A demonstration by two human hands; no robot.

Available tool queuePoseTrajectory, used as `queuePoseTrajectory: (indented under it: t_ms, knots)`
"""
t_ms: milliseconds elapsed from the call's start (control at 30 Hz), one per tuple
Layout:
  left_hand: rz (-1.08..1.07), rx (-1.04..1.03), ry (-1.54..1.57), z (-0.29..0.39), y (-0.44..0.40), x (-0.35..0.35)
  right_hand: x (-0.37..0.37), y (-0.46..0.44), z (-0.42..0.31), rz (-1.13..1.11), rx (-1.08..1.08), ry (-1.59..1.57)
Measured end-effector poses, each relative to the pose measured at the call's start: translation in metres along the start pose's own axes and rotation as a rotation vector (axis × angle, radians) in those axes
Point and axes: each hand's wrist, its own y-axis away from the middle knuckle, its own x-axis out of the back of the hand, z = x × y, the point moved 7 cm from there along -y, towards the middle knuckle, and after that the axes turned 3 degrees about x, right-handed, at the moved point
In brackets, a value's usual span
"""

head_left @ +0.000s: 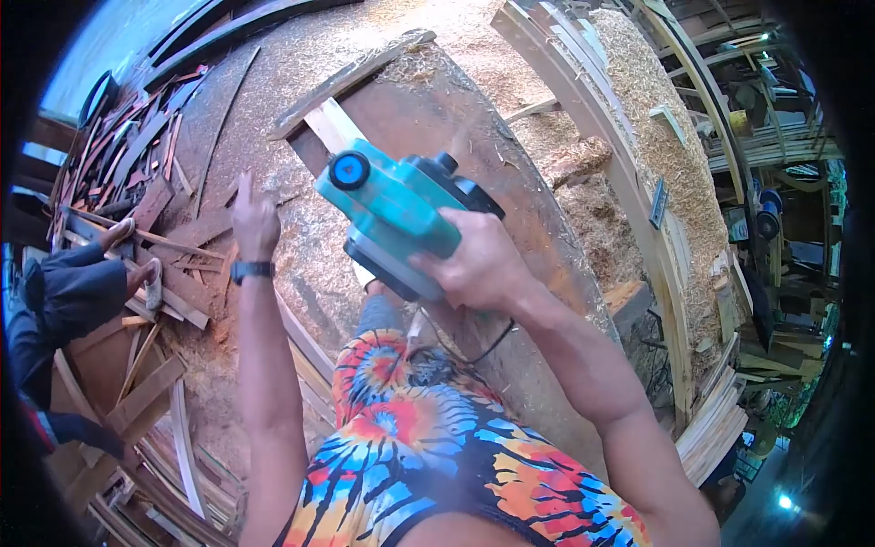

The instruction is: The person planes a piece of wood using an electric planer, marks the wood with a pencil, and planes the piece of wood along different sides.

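Note:
My right hand is wrapped round the handle of a teal electric planer with a blue-centred round knob at its front. The planer rests over a pale wooden piece lying on a brown workbench; most of that piece is hidden beneath the tool. Out to the left of the bench, my left hand is raised in the air, touching nothing, with one finger stretched out and the others looking curled. A dark band is round the left wrist.
A wooden strip borders the bench's far end. Long boards and wood shavings lie to the right. Scrap wood is piled at the left, near another person in dark clothes. A dark cord hangs by the bench.

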Motion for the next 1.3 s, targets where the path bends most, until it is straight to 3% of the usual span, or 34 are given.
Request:
queuePoseTrajectory:
  t_ms: [200, 433, 567, 800, 867, 933, 1033, 1167, 1267, 1300]
  knots:
    - [-0.099, 0.059, -0.123, -0.071, 0.043, 0.016, -0.008, -0.077, -0.027, 0.025, 0.026, 0.033]
    - [-0.111, 0.146, -0.031, -0.073, 0.051, 0.041, -0.025, -0.18, -0.055, 0.091, 0.043, 0.171]
    - [-0.131, 0.165, 0.118, -0.065, 0.044, 0.025, -0.027, -0.204, -0.071, 0.136, 0.087, 0.074]
    - [-0.182, 0.181, 0.292, 0.019, 0.049, -0.039, 0.02, -0.064, -0.042, 0.161, 0.124, -0.06]
    - [-0.215, 0.035, 0.08, 0.076, 0.059, -0.046, 0.033, -0.009, -0.018, 0.177, 0.103, -0.135]
    - [-0.012, -0.13, -0.326, 0.11, 0.077, -0.062, 0.046, 0.05, 0.003, 0.181, 0.021, -0.155]
    - [0.028, -0.055, -0.319, 0.119, 0.085, -0.108, 0.062, 0.128, 0.019, 0.197, -0.122, -0.207]
    - [0.061, 0.005, -0.187, 0.13, 0.087, -0.114, 0.071, 0.207, 0.025, 0.236, -0.329, -0.256]
    - [0.122, -0.181, -0.081, 0.149, 0.078, -0.118, 0.068, 0.242, 0.032, 0.249, -0.41, -0.252]
    - [0.043, -0.119, 0.011, 0.176, 0.084, -0.104, 0.066, 0.251, 0.033, 0.258, -0.419, -0.265]
